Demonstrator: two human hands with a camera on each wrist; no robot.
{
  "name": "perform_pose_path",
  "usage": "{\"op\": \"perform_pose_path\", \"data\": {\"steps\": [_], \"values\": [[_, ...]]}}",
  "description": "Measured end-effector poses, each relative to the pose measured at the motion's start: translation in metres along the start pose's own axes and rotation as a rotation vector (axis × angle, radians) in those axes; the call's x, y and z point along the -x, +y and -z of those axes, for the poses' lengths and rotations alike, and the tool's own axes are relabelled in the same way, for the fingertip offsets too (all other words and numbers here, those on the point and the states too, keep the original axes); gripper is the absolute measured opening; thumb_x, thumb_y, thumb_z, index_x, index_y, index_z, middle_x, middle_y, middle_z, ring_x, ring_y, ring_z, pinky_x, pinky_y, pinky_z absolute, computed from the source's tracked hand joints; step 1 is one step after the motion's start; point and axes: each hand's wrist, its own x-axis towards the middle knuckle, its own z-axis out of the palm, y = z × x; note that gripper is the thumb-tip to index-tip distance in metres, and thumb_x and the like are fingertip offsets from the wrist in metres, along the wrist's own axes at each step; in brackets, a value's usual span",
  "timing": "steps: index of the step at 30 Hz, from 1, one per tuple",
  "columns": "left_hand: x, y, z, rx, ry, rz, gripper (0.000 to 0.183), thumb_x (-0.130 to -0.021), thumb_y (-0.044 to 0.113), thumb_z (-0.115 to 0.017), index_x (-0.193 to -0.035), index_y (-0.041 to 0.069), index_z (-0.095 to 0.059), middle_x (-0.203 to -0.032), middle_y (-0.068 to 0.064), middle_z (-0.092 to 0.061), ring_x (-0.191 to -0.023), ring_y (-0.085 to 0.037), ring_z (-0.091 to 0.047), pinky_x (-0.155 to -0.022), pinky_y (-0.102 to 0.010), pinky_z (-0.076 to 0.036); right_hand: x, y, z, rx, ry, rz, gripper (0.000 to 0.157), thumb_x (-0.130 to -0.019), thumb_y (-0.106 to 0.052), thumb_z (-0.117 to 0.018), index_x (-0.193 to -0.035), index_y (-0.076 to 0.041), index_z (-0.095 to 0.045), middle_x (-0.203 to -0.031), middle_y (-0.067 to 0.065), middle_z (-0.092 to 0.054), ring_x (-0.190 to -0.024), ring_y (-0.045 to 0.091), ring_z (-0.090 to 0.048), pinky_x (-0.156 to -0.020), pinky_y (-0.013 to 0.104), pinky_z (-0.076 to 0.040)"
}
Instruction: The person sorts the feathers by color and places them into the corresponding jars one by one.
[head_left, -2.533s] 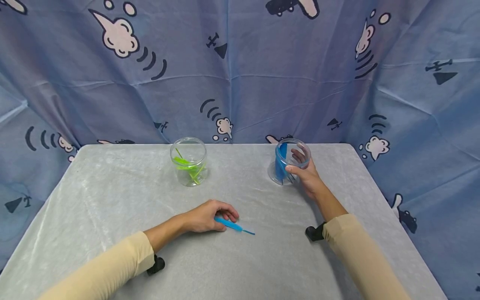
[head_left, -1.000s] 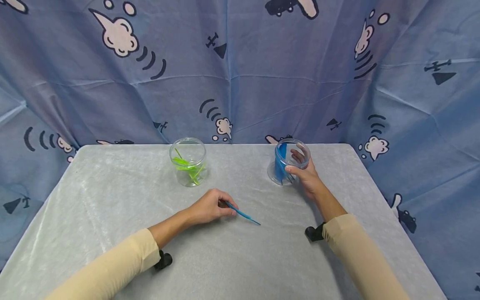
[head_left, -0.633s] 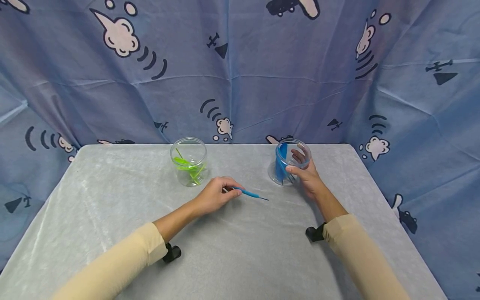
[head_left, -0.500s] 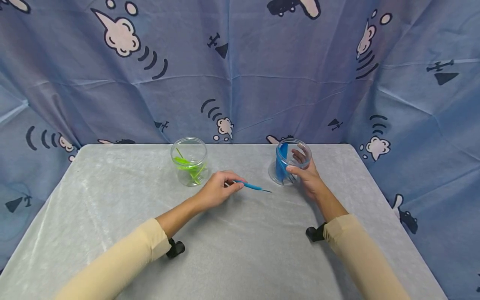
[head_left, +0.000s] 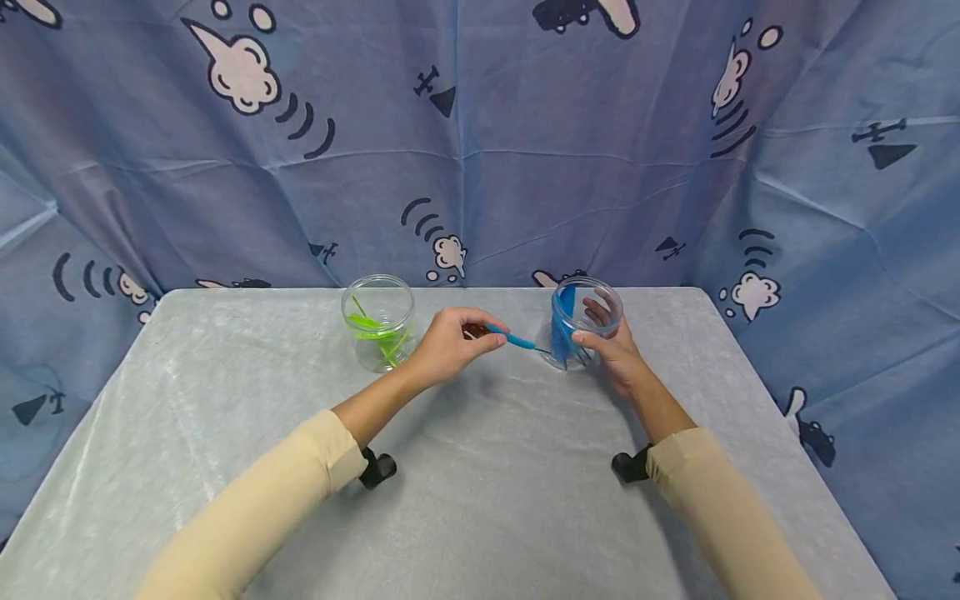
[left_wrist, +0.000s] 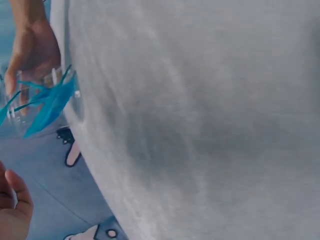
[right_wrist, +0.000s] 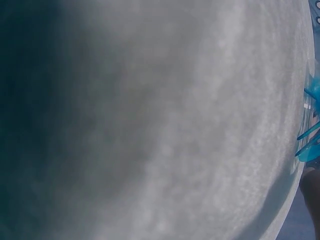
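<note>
In the head view, my left hand (head_left: 453,343) pinches a thin blue leaf-shaped piece (head_left: 517,340) between thumb and fingers. Its narrow dark stem points right and its tip overlaps the lower left side of a clear jar (head_left: 587,280). My right hand (head_left: 617,354) grips that jar from the right, thumb in front, fingers behind the wall. Several similar blue pieces (head_left: 561,329) stand inside it, stems down. The left wrist view shows the blue pieces (left_wrist: 52,105) through the jar and part of my left hand (left_wrist: 17,210); the pinched piece lies mostly outside that frame.
Left of the left hand stands a second clear jar (head_left: 363,354) with several bright green pieces (head_left: 382,337) inside. Both jars are near the back edge of the grey cloth-covered table (head_left: 480,500). A blue printed curtain (head_left: 510,167) hangs right behind.
My left hand has lifted the blue leaf-shaped piece from the table's middle and carried it away from me and rightward, up to the right jar. The right hand has stayed on that jar.
</note>
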Motion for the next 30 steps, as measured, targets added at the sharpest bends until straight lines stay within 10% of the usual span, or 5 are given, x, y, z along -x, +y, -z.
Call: {"op": "perform_pose_path", "data": {"steps": [30], "values": [[-0.059, 0.033, -0.031, 0.007, 0.117, -0.048, 0.017, -0.097, 0.011, -0.066, -0.108, 0.004, -0.076, -0.095, -0.008, -0.073, -0.074, -0.022, -0.062, -0.06, -0.023, -0.047, 0.001, -0.002, -0.001, -0.029, -0.009, 0.013, 0.084, -0.092, -0.002, -0.064, -0.157, -0.026, -0.017, -0.162, 0.013, -0.021, -0.149, 0.027, -0.015, -0.12, 0.051, -0.013]]}}
